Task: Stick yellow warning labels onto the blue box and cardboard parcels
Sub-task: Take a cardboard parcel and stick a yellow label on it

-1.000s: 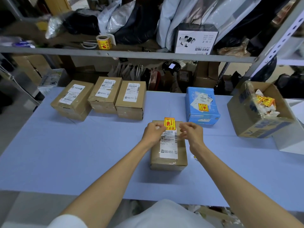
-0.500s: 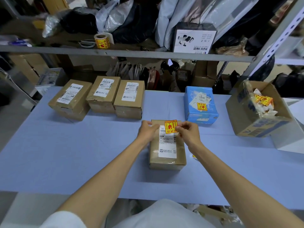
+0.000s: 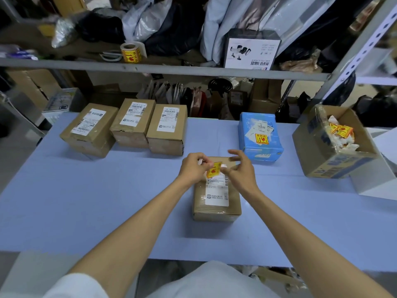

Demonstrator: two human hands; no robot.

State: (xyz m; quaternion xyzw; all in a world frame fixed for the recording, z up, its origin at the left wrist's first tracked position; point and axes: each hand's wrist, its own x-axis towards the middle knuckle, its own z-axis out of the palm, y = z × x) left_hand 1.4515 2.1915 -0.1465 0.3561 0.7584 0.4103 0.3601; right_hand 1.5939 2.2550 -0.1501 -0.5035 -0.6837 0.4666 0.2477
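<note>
A cardboard parcel point(image 3: 217, 198) with a white shipping label lies in front of me on the blue table point(image 3: 86, 201). Just above its far end, a yellow warning label point(image 3: 213, 169) is pinched between my left hand point(image 3: 193, 166) and my right hand point(image 3: 240, 171). The label is tilted and curled, and I cannot tell whether it touches the parcel. The blue box point(image 3: 260, 136) at the back right carries a yellow label on its top. Three more cardboard parcels point(image 3: 167, 127) stand in a row at the back left, with white shipping labels only.
An open cardboard carton point(image 3: 330, 155) at the right holds crumpled backing paper and yellow label scraps. A roll of yellow labels point(image 3: 131, 53) sits on the metal shelf point(image 3: 163, 69) behind the table. Bags and boxes crowd the shelving.
The label has tilted and curled between my hands. My right hand's other fingers have spread while it still pinches the label's edge. Both hands stay over the parcel's far end.
</note>
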